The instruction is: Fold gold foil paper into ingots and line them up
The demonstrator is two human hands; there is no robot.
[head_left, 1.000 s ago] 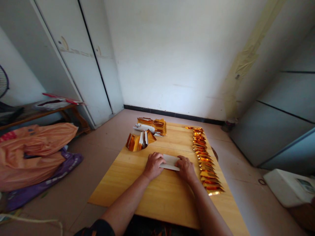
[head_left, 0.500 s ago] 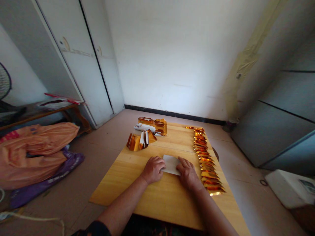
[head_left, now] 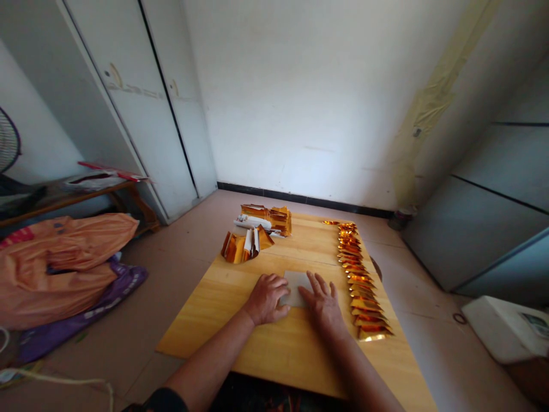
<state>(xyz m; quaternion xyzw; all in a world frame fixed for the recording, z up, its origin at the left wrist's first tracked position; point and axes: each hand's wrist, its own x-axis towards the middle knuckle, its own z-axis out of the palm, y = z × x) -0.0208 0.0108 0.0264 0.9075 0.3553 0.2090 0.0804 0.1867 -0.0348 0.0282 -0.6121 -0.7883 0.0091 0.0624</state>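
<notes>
Soft daylight fills the room, brightest on the far wall (head_left: 309,114) and the floor below it. The gold foil row (head_left: 358,280) along the right of the bench (head_left: 274,343) throws sharp glints. Corners darken, straight edges bow outward at the sides, and the near edge is slightly soft.

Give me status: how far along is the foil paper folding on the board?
Done: a long row of folded gold pieces along the board's right edge. In hand: left hand and right hand press one white sheet flat. Left: gold stacks and a fanned pile at the far end.
</notes>
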